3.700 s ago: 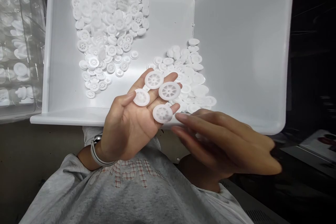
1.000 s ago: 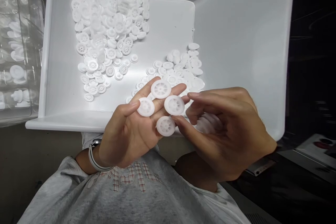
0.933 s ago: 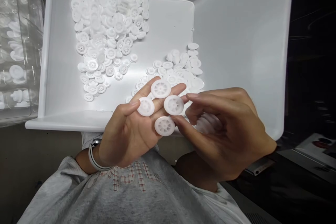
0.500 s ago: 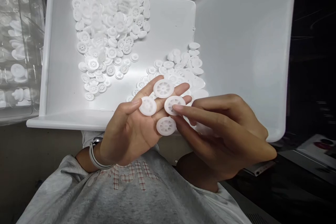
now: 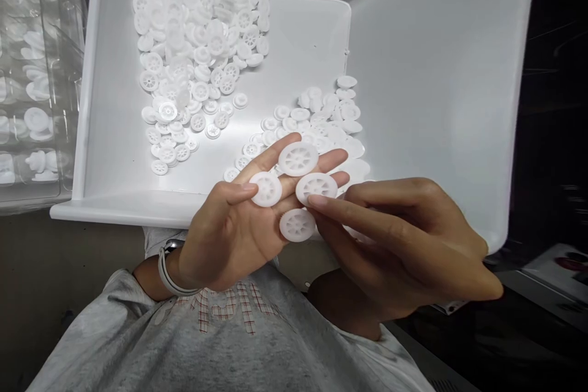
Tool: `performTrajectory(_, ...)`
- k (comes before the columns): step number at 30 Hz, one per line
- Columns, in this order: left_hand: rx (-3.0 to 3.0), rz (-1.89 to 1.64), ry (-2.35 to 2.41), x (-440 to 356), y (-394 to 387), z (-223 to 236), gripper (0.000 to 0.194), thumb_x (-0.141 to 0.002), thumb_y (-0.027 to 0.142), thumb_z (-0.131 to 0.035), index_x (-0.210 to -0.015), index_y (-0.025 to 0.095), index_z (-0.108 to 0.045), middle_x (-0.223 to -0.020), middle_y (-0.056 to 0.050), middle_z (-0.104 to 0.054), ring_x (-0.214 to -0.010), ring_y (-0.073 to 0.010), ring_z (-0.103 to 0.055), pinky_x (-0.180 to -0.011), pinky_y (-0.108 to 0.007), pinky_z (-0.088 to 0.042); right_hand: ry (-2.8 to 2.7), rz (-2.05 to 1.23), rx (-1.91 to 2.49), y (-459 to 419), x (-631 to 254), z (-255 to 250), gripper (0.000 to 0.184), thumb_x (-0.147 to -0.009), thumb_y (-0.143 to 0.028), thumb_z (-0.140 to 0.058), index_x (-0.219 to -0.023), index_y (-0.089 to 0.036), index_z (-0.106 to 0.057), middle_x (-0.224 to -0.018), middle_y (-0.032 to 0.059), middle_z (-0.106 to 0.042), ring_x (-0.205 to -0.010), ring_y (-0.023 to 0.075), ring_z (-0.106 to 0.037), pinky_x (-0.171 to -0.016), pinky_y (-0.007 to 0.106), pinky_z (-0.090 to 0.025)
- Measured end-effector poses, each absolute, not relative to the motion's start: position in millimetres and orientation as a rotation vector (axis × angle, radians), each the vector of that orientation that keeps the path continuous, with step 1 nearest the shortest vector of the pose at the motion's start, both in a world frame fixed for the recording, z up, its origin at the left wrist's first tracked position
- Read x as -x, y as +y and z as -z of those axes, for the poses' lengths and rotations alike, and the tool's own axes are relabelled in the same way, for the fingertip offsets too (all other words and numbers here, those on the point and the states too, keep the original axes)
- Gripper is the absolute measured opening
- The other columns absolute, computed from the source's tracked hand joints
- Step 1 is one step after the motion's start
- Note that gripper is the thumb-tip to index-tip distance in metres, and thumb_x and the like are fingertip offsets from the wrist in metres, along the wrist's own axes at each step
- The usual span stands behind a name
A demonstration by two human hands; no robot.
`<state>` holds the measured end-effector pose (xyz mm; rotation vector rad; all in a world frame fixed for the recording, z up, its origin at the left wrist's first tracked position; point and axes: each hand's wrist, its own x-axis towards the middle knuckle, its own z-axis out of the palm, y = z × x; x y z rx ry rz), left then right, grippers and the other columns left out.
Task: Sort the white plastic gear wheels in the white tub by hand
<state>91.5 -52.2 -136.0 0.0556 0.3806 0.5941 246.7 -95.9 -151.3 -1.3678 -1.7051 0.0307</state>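
In the head view, compared with one second ago, the right hand (image 5: 404, 242) has moved its index fingertip from beside the white, round, spoked plastic wheel (image 5: 319, 185) onto the lower part of its face. The right grip is narrow, the thumb close below the index finger at this wheel's edge; I cannot tell if they squeeze it. The left hand (image 5: 243, 239), palm up, holds this wheel and three similar ones: the upper wheel (image 5: 298, 158) and the lower wheel (image 5: 297, 225) at the fingers, and the left wheel (image 5: 270, 190) under the thumb. Behind the hands, a large white plastic bin (image 5: 427, 73) contains a large pile of white plastic wheels (image 5: 197, 43) and a smaller pile (image 5: 328, 125), well apart at the back.
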Motion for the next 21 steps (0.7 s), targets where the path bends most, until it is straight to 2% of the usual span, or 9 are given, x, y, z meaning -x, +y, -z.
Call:
performTrajectory(7, 0.03, -0.619, 0.378, -94.4, -54.2, 139.2, 0.07, -0.089, 0.032, -0.06, -0.155, 0.021, -0.038, -0.147, -0.009, -0.06, -0.142, -0.0243, -0.053, -0.124, -0.042, -0.035, -1.721, -0.086, 1.437, -99.6, -245.5, 145.1, 0.027, -0.079, 0.006, -0.071, -0.09, -0.019, -0.076, -0.076, -0.0007, -0.059, -0.063, 0.0089, -0.055, -0.045, 0.022, -0.042)
performTrajectory(11, 0.056, -0.605, 0.358, -95.4, -54.0, 140.5, 0.071, -0.089, 0.03, -0.06, -0.155, 0.019, -0.037, -0.149, -0.012, -0.058, -0.139, -0.0221, -0.055, -0.122, -0.038, -0.037, -1.678, -0.063, 1.488, -104.1, -246.2, 145.8, 0.021, -0.086, -0.001, -0.068, -0.092, -0.02, -0.077, -0.075, 0.0011, -0.059, -0.059, 0.0105, -0.055, -0.041, 0.025, -0.04)
performTrajectory(13, 0.054, -0.602, 0.347, -95.6, -53.5, 139.5, 0.071, -0.09, 0.03, -0.06, -0.156, 0.018, -0.036, -0.15, -0.013, -0.057, -0.141, -0.0221, -0.054, -0.123, -0.038, -0.036, -1.684, -0.065, 1.482, -105.1, -245.3, 145.8, 0.023, -0.085, -0.001, -0.07, -0.093, -0.021, -0.077, -0.075, 0.0007, -0.06, -0.059, 0.0108, -0.055, -0.041, 0.026, -0.04)
performTrajectory(17, 0.052, -0.592, 0.362, -95.4, -53.0, 137.6, 0.07, -0.094, 0.031, -0.053, -0.159, 0.019, -0.029, -0.155, -0.013, -0.051, -0.144, -0.0224, -0.051, -0.126, -0.041, -0.031, -1.631, -0.095, 1.504, -103.6, -242.3, 145.8, 0.033, -0.08, 0.009, -0.066, -0.092, -0.019, -0.078, -0.075, 0.0006, -0.06, -0.06, 0.0093, -0.055, -0.042, 0.025, -0.04)
performTrajectory(21, 0.056, -0.602, 0.343, -95.0, -54.1, 139.2, 0.071, -0.094, 0.032, -0.054, -0.159, 0.022, -0.029, -0.156, -0.012, -0.05, -0.144, -0.0217, -0.05, -0.125, -0.039, -0.032, -1.671, -0.102, 1.49, -101.8, -249.3, 147.6, 0.034, -0.08, 0.003, -0.07, -0.095, -0.026, -0.079, -0.072, -0.0015, -0.06, -0.055, 0.0099, -0.056, -0.039, 0.025, -0.039)
